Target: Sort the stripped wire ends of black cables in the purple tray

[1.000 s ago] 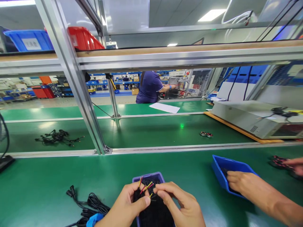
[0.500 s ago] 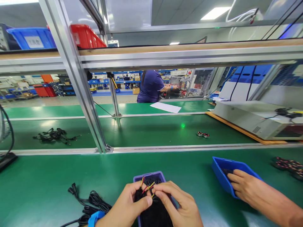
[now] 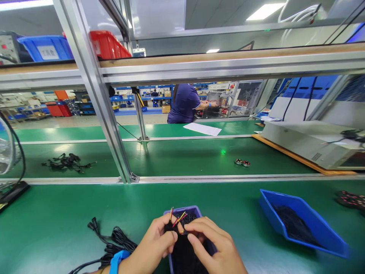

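Left hand (image 3: 149, 243) and right hand (image 3: 213, 247) pinch red-and-yellow-tipped black wires (image 3: 178, 220) above purple tray (image 3: 182, 210) (further wires (image 3: 293, 224) lie in blue tray (image 3: 270, 213), 3 o'clock).

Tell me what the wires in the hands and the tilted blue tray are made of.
The wires look plastic-insulated: smooth, glossy black, red and yellow sleeves; the metal inside doesn't show. The blue tray looks like moulded plastic: glossy, evenly coloured, with seamless walls.

Head-worn view, angled forward and down
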The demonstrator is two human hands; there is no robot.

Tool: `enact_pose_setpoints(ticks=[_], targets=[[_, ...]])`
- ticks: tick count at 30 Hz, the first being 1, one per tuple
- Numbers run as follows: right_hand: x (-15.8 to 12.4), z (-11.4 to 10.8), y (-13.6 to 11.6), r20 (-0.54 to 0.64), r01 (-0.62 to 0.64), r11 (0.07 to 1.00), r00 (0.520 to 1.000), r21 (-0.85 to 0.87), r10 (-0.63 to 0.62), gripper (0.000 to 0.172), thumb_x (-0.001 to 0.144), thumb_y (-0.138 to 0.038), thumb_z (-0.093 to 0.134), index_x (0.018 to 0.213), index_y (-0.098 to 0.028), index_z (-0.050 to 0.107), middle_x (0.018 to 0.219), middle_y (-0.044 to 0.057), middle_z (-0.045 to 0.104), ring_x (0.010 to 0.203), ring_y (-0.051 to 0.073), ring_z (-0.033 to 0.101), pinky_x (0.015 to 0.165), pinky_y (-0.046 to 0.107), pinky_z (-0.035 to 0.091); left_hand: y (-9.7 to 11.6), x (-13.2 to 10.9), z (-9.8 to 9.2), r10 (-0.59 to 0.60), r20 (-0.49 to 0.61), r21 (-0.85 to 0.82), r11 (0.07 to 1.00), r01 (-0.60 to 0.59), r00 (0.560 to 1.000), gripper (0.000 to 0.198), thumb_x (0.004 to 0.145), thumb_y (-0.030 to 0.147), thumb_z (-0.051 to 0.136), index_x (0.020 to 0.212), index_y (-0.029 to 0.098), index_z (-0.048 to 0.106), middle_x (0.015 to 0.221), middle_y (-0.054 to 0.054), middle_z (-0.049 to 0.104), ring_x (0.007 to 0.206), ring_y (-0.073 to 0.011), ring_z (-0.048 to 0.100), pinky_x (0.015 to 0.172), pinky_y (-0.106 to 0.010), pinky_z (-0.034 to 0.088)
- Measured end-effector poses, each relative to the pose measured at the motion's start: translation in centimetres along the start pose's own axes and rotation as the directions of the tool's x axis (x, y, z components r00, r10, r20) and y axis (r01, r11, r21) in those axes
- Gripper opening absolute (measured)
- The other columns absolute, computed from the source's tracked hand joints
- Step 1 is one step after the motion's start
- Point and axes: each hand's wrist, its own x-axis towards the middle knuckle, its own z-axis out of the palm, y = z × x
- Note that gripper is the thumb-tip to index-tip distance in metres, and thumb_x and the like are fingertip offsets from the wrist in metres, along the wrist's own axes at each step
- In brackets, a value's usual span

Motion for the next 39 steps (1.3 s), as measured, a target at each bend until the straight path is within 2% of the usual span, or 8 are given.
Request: enact_pose_setpoints(ticks=[7,15,20,25,31,33,36,39], targets=[[0.0,0.2,0.2,0.040,-0.086,0.996,0.996,0.031,0.084,0.016,0.086,-0.012,0.057,0.080,-0.022,0.067,0.078,0.000,0.069,0.069,0.015,0.066,0.062,0.020,0.050,0.1,-0.2,0.3,0.070,0.027,-0.087,0.994,-0.067,0.997,0.042,0.068,0.042,0.083,0.085,0.017,0.054,0.077,0.002,0.053,0.061,-0.0084,0.046,0.051,-0.017,0.037],[0.3,-0.9,0.0,0.132,0.018,1.000,0.991,0.003,-0.018,0.017,0.087,-0.012,0.058,0.082,-0.023,0.071,0.081,0.002,0.072,0.079,0.017,0.067,0.073,0.024,0.052,-0.6,-0.2,-0.3,0.052,0.111,-0.050,0.998,-0.047,0.992,0.046,0.072,0.051,0.082,0.087,0.017,0.054,0.072,0.004,0.054,0.048,-0.0052,0.046,0.041,-0.015,0.028],[0.2,-1.6,-0.3,0.118,-0.108,0.994,0.987,0.006,0.107,0.036,0.079,-0.014,0.065,0.113,-0.024,0.068,0.088,0.001,0.073,0.070,0.015,0.066,0.067,0.023,0.055,-0.5,-0.2,-0.3,0.074,0.057,-0.062,0.996,-0.070,0.996,0.047,0.072,0.052,0.082,0.088,0.018,0.054,0.073,0.005,0.052,0.049,-0.0042,0.045,0.041,-0.015,0.025],[0.5,-1.3,-0.1,0.047,-0.092,0.996,0.995,-0.015,0.092,0.021,0.085,-0.017,0.057,0.101,-0.023,0.069,0.080,0.000,0.071,0.066,0.015,0.065,0.069,0.024,0.056,-0.5,-0.3,-0.1,0.083,0.084,-0.011,0.997,-0.082,0.993,0.047,0.073,0.054,0.080,0.083,0.017,0.052,0.071,0.005,0.050,0.049,-0.0049,0.044,0.042,-0.017,0.026],[0.6,-1.3,-1.0,0.140,-0.047,0.999,0.989,-0.022,0.050,0.026,0.083,-0.012,0.056,0.100,-0.023,0.071,0.089,0.003,0.073,0.075,0.016,0.068,0.068,0.023,0.054,-0.5,-0.3,0.0,0.066,0.098,0.017,0.998,-0.068,0.993,0.049,0.074,0.058,0.077,0.085,0.018,0.050,0.069,0.005,0.050,0.048,-0.0063,0.044,0.042,-0.017,0.027],[0.4,-1.6,-1.3,0.194,-0.020,0.999,0.981,-0.031,0.026,0.024,0.079,-0.010,0.059,0.096,-0.023,0.071,0.092,0.003,0.073,0.082,0.017,0.068,0.069,0.023,0.053,0.4,-0.7,-0.1,0.059,0.195,0.049,0.996,-0.069,0.979,0.048,0.078,0.061,0.072,0.086,0.019,0.050,0.069,0.004,0.050,0.053,-0.0090,0.048,0.046,-0.019,0.034],[-0.4,-1.5,-0.3,0.263,0.096,0.994,0.961,-0.051,-0.079,0.011,0.083,-0.015,0.063,0.079,-0.024,0.066,0.078,-0.001,0.072,0.073,0.015,0.067,0.064,0.021,0.051,2.2,-1.8,-0.3,0.076,0.366,0.210,0.964,-0.162,0.927,0.040,0.090,0.057,0.060,0.092,0.017,0.055,0.084,-0.002,0.055,0.079,-0.0158,0.054,0.074,-0.026,0.047],[-1.4,-0.9,1.4,0.390,0.287,0.958,0.882,-0.002,-0.264,0.031,0.100,-0.034,0.054,0.072,-0.025,0.064,0.066,-0.003,0.068,0.060,0.012,0.063,0.056,0.019,0.047,3.0,-2.3,-0.6,0.090,0.356,0.281,0.939,-0.198,0.930,0.035,0.095,0.052,0.054,0.095,0.017,0.058,0.095,-0.004,0.057,0.092,-0.0179,0.052,0.088,-0.028,0.042]])
